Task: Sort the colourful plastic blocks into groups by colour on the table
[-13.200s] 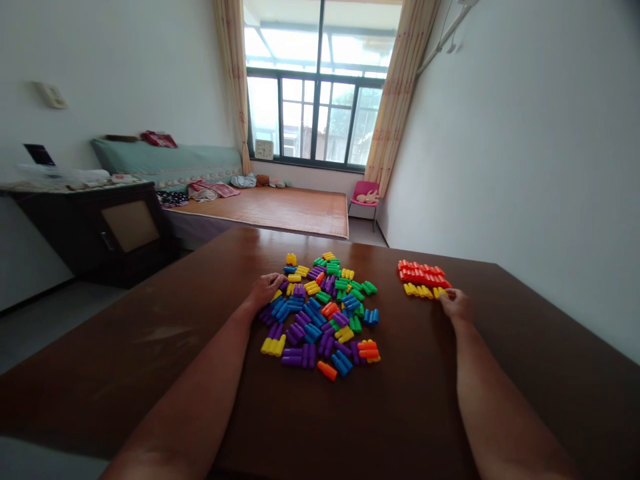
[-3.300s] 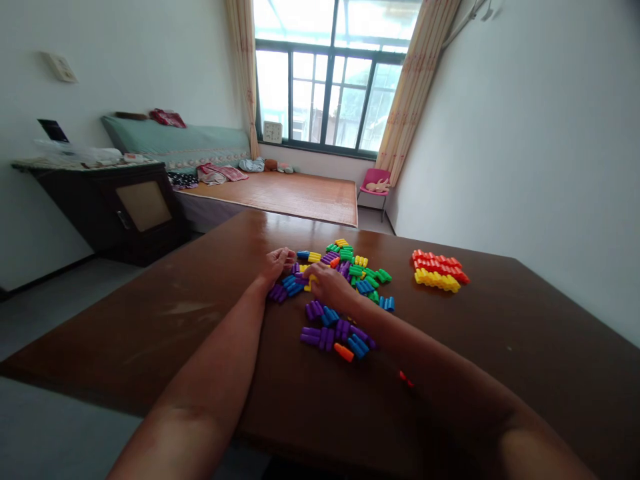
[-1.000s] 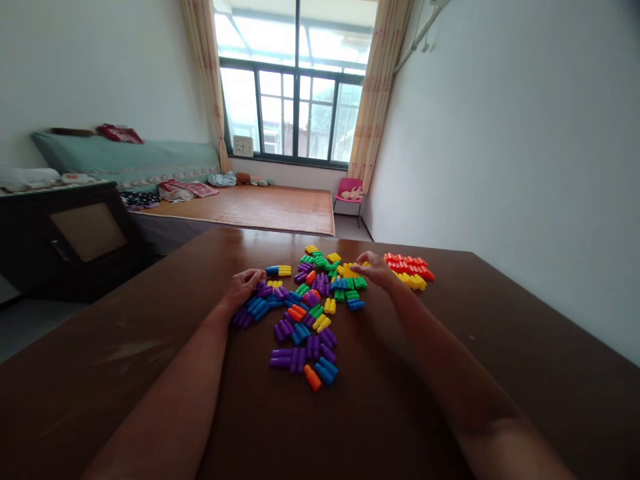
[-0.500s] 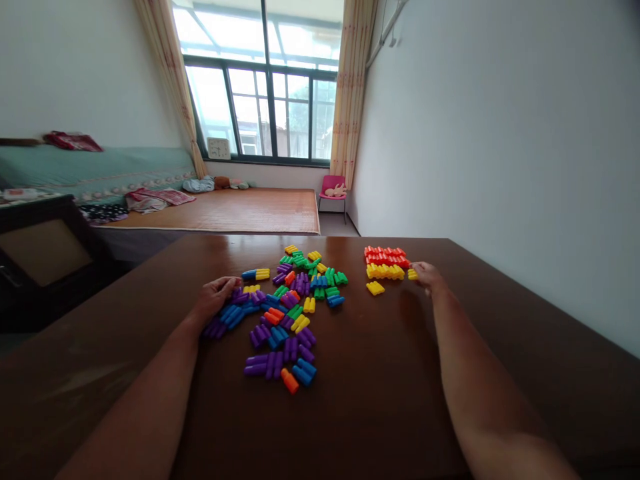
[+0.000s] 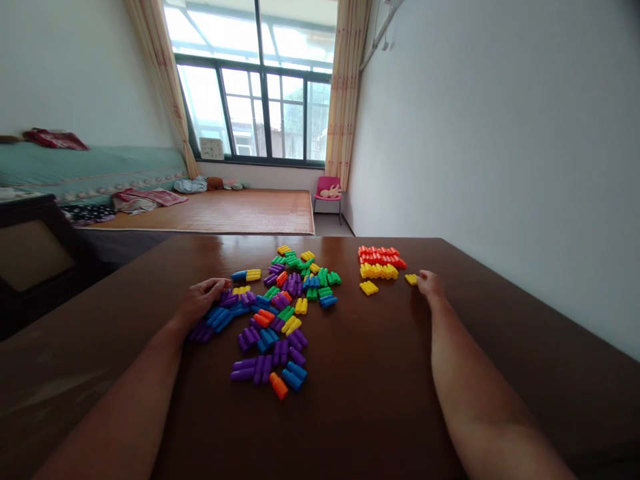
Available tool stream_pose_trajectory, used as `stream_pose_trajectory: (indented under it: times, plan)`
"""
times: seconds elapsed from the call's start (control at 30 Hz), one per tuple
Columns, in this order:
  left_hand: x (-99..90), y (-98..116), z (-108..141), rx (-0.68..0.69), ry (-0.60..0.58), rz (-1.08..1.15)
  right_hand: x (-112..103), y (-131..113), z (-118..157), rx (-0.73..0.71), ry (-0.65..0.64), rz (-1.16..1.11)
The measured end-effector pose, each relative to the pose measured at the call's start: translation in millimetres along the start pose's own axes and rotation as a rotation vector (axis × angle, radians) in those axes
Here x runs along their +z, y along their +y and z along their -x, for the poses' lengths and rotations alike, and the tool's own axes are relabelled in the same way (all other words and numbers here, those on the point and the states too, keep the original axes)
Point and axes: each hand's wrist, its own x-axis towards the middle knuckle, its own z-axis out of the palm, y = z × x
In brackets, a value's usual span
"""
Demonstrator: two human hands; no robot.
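Observation:
My left hand (image 5: 201, 300) rests at the left edge of a loose pile of plastic blocks, its fingers curled beside purple blocks (image 5: 229, 298). Whatever may be inside those fingers is hidden. On the right, my right hand (image 5: 431, 285) pinches the right end of a yellow block (image 5: 411, 279) at the table surface. Left of it lies a joined row of yellow blocks (image 5: 379, 271), with rows of red blocks (image 5: 383, 257) directly behind. A separate yellow block (image 5: 369, 288) sits in front of the yellow row.
Purple, blue, green, yellow and orange blocks (image 5: 295, 285) are scattered over the left-centre of the brown table (image 5: 360, 387). Near the front lie an orange block (image 5: 279, 386) and a blue block (image 5: 294, 376). Beyond the table are a bed (image 5: 240, 210) and a pink chair (image 5: 327, 182).
The whole view has shifted slightly. The yellow block at my right hand has moved a little right and nearer, away from the yellow row. My left hand stays beside the pile.

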Motion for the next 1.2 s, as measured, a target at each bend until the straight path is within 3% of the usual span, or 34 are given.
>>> stream_pose_trajectory:
  times: [0.23, 0.37, 0.43, 0.53, 0.57, 0.67, 0.77, 0.83, 0.93, 1.0, 1.1, 1.2]
  plan:
    - [0.3, 3.8, 0.2, 0.023, 0.011, -0.013, 10.4, -21.3, 14.8, -0.110, 0.016, 0.152]
    - [1.4, 3.1, 0.9, 0.022, 0.001, 0.012, 0.7, -49.4, 23.0, -0.265, 0.140, 0.146]
    - [1.7, 3.7, 1.3, 0.024, -0.001, 0.016, -3.4, -67.9, 33.1, -0.389, -0.014, 0.109]
    - [1.8, 6.4, 2.2, 0.024, -0.006, 0.019, 0.1, -95.3, 57.4, -0.444, -0.491, 0.150]
    - [1.8, 7.4, 2.6, 0.023, -0.004, 0.020, 3.4, -102.8, 66.3, -0.447, -0.582, 0.195]
    - [1.9, 9.0, 3.3, 0.022, 0.006, 0.009, 12.1, -116.8, 84.3, -0.476, -0.632, 0.276]
    - [2.0, 7.9, 3.0, 0.024, 0.007, -0.015, 9.7, -113.9, 78.5, -0.437, -0.710, 0.099]
    - [2.2, 7.0, 2.5, 0.021, 0.006, -0.024, 1.7, -100.7, 62.1, -0.308, -0.634, -0.128]
    - [2.2, 8.0, 2.4, 0.017, 0.007, -0.021, -9.3, -67.6, 34.0, -0.058, -0.225, -0.401]
    - [2.0, 10.2, 3.0, 0.028, 0.009, -0.017, -9.8, -44.8, 22.0, 0.051, -0.024, -0.473]
    - [1.5, 13.9, 4.4, 0.036, 0.014, -0.023, -0.5, -24.7, 16.8, 0.108, 0.024, -0.450]
    - [1.1, 15.0, 5.4, 0.029, 0.018, -0.027, 8.8, -24.5, 17.9, 0.074, -0.010, -0.337]
